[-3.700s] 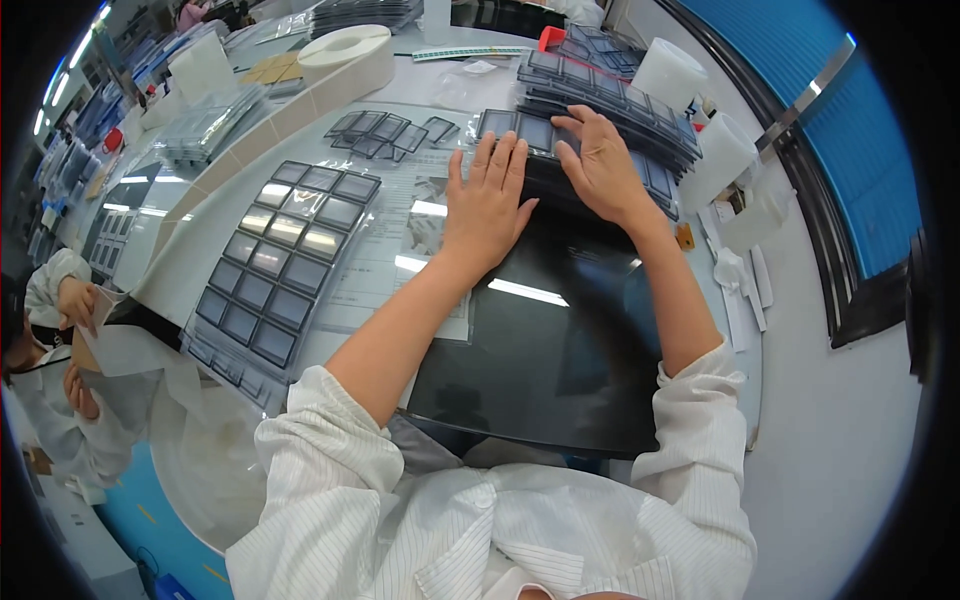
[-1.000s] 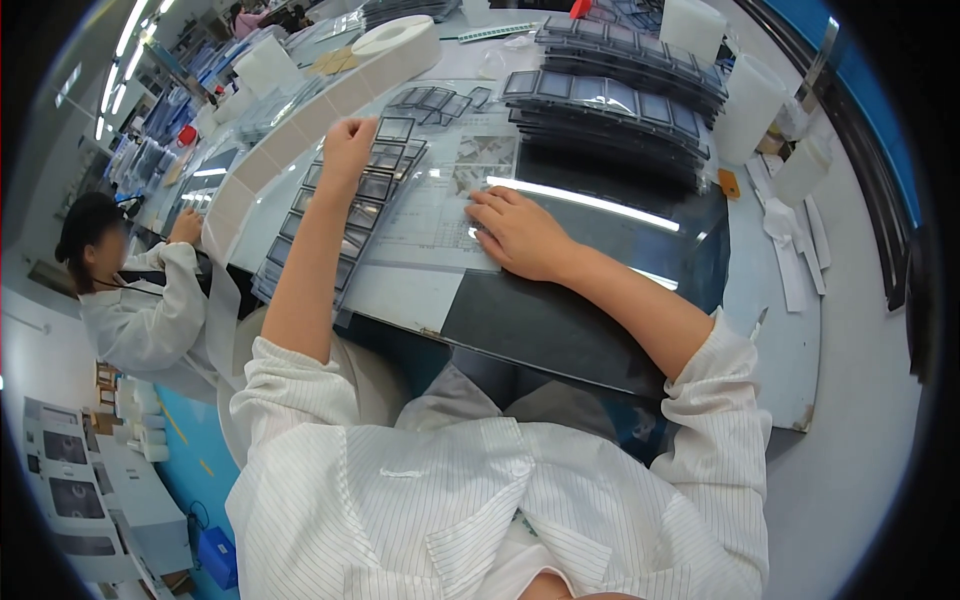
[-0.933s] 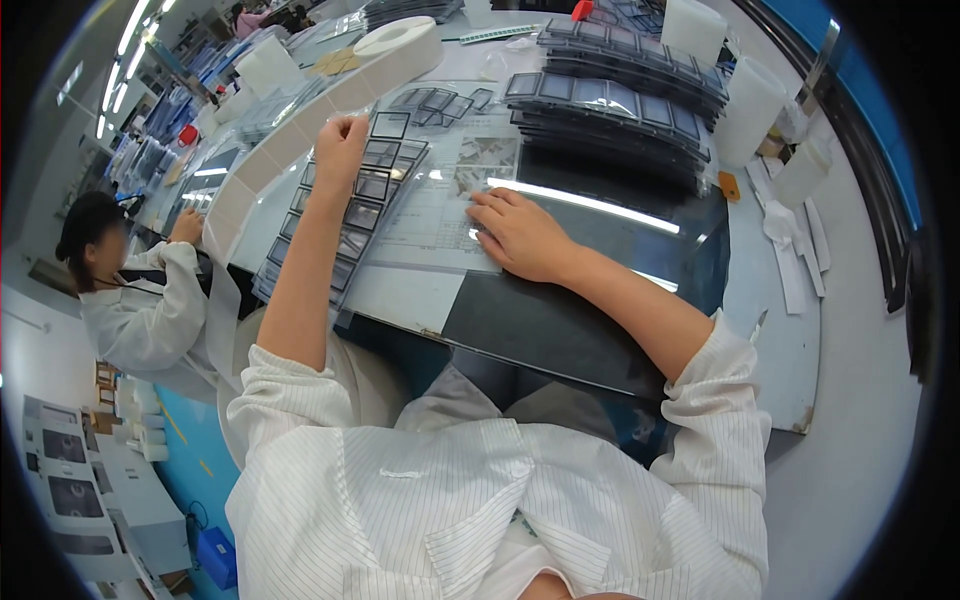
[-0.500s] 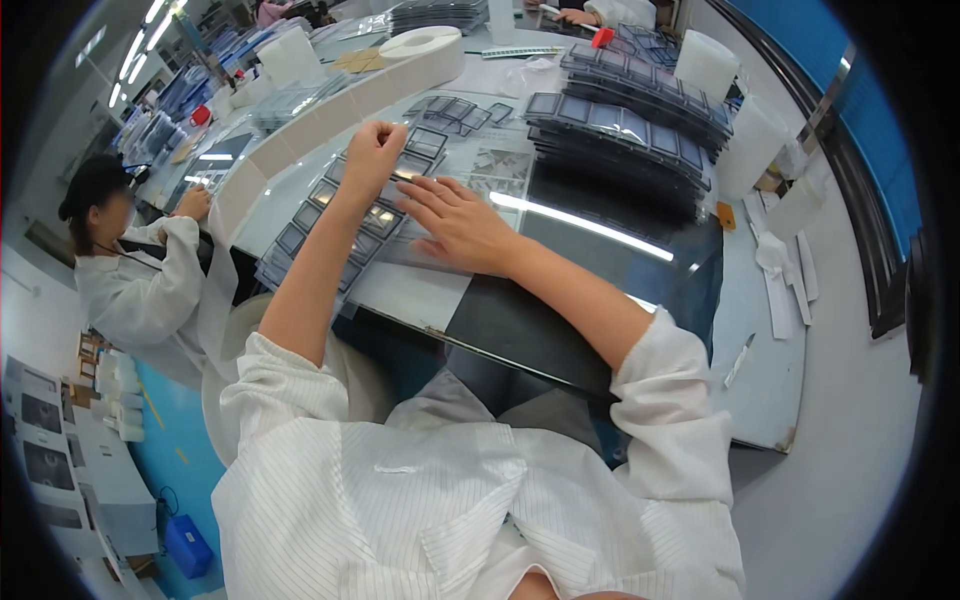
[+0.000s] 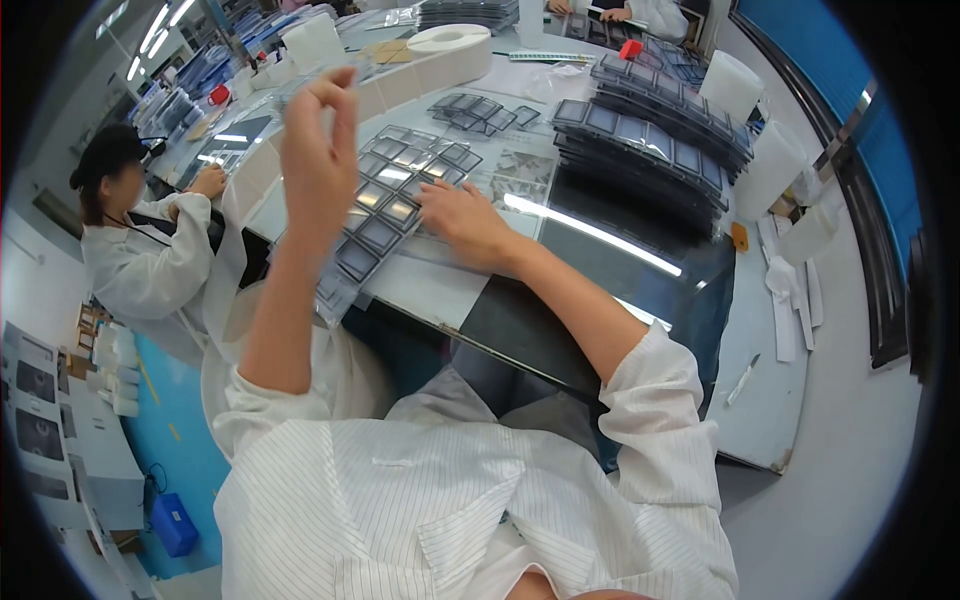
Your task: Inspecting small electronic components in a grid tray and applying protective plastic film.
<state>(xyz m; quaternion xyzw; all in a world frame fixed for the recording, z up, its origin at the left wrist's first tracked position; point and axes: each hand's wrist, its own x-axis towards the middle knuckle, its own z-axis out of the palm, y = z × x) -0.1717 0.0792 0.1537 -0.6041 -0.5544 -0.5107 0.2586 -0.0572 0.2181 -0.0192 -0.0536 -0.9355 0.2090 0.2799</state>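
Observation:
My left hand (image 5: 322,165) is raised above the left part of the table, slightly blurred. Its fingers are bent together as in a pinch, and whatever is between them is too small or faint to make out. Below and beside it lies a panel of dark-rimmed rectangular frames (image 5: 377,234) with shiny, clear-looking windows, slanting across the table's near edge. My right hand (image 5: 465,225) rests at the panel's right edge, fingers stretched out and apart, fingertips touching it. Several loose small frames (image 5: 483,112) lie just beyond the panel.
Tall stacks of similar dark frame panels (image 5: 640,150) stand at the right on a dark mat (image 5: 590,245). A wide roll of white strip (image 5: 448,40) trails along the left. A cutter (image 5: 742,380) lies far right. A co-worker (image 5: 140,240) sits at the left; another's hands (image 5: 615,14) show at the back.
My left hand has risen from over the panel, moving up and left. My right hand has stayed near the panel's right edge, its fingers now on it. The view has shifted a little.

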